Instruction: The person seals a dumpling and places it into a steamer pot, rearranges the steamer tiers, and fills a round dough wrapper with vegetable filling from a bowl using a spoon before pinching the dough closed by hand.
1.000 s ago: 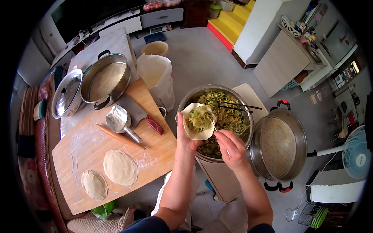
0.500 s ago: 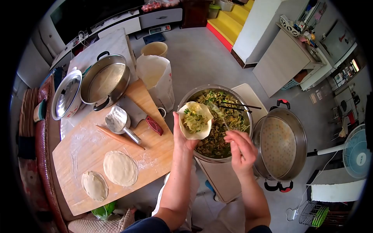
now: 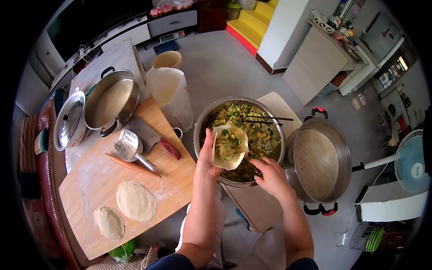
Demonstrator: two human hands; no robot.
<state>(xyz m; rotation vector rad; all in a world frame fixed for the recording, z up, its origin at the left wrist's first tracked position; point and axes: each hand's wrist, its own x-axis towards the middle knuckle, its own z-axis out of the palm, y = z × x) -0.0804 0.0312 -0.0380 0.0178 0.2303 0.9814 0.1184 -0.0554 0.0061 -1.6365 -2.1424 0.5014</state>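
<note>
My left hand (image 3: 208, 155) holds a cupped round dough wrapper (image 3: 243, 145) with chopped green and yellow filling (image 3: 228, 143) in it, above the near left part of a steel bowl (image 3: 198, 130). The bowl is full of the same vegetable mix (image 3: 263, 137), and a pair of dark chopsticks (image 3: 283, 119) lies across it. My right hand (image 3: 269, 174) is at the bowl's near edge, its fingers bent together over the mix, just right of the wrapper. Whatever those fingers hold is hidden.
On the left, a wooden board (image 3: 85, 180) bears two dough pieces (image 3: 136, 201), a rolling pin (image 3: 133, 165), a metal scoop (image 3: 128, 146) and a cleaver (image 3: 170, 148). A large steel pan (image 3: 317, 162) stands at right, a fan (image 3: 411, 166) beyond it.
My right hand has gone from above the bowl's near right edge down and left to the mix. The utensil it held is no longer visible. The view has shifted slightly.
</note>
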